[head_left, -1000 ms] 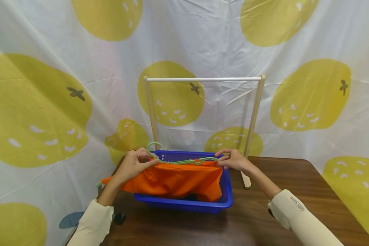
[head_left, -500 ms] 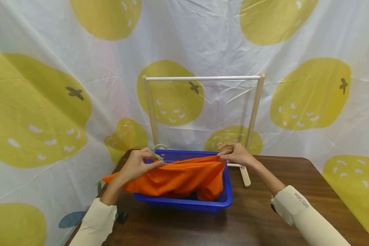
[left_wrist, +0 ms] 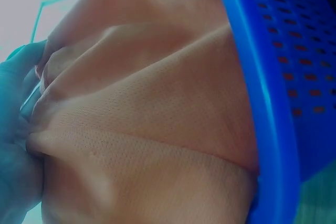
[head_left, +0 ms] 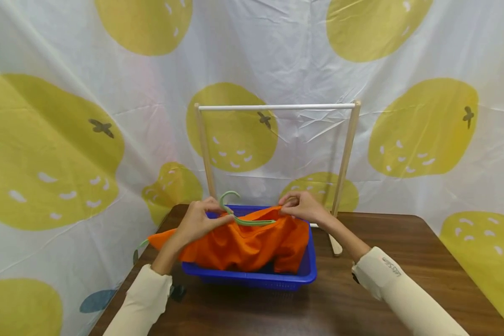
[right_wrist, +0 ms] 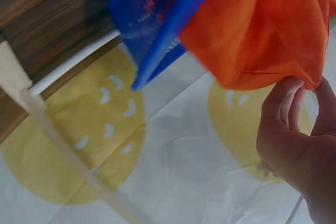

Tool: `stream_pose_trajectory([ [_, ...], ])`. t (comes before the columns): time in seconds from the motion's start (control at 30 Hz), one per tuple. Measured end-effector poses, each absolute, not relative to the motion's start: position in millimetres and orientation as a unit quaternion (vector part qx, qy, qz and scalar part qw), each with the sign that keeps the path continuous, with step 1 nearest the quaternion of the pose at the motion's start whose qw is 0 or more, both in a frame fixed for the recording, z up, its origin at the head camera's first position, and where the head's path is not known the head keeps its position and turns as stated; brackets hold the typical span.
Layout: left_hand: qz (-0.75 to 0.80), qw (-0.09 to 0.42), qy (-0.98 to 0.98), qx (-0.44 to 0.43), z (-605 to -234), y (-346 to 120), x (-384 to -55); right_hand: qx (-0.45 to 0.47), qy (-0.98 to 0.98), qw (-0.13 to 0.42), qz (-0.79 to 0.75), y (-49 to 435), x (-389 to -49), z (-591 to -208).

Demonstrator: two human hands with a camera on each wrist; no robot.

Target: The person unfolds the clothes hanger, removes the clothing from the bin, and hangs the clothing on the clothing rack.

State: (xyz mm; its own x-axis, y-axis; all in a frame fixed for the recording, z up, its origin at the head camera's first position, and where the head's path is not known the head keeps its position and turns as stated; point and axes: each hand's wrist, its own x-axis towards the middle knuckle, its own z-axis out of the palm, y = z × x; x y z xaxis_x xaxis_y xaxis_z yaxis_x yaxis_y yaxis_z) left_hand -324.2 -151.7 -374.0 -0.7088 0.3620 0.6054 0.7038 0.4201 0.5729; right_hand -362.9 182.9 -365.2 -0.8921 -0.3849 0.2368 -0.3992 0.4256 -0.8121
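Observation:
An orange cloth garment (head_left: 252, 247) hangs over the blue basket (head_left: 252, 278), its lower folds reaching inside. My left hand (head_left: 199, 221) pinches the garment's upper edge together with a pale green clothes hanger (head_left: 252, 223), just beside the hook. The hanger's right arm crosses the neck opening, and its tip lies near the right part of the opening. A green end pokes out past the cloth at far left. With thumb and fingers, my right hand (head_left: 304, 206) pinches the neckline edge; the right wrist view shows the garment (right_wrist: 268, 35) gathered at those fingertips.
Behind the basket stands a small wooden rack with a white top bar (head_left: 277, 107); its right foot (head_left: 335, 245) rests on the brown table (head_left: 382, 261). A white curtain (head_left: 311, 60) printed with yellow fruit closes off the back and sides.
My right hand has moved left along the garment's edge, and the neck opening now gapes. The hanger shifted right with my left hand; its right arm, covered by cloth half a second ago, shows again.

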Motion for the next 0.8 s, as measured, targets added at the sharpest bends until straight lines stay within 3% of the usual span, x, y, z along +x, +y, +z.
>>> stream_pose_trajectory([
  [0.4, -0.422, 0.221, -0.818, -0.321, -370.9, -135.5, -331.0, 0.323, -0.828, 0.036, 0.456, 134.8, -360.5, -355.2],
  [0.8, -0.476, 0.247, -0.789, -0.299, -371.3, -148.4, -330.1, 0.330, -0.844, 0.152, 0.394, 188.1, -363.6, -366.1],
])
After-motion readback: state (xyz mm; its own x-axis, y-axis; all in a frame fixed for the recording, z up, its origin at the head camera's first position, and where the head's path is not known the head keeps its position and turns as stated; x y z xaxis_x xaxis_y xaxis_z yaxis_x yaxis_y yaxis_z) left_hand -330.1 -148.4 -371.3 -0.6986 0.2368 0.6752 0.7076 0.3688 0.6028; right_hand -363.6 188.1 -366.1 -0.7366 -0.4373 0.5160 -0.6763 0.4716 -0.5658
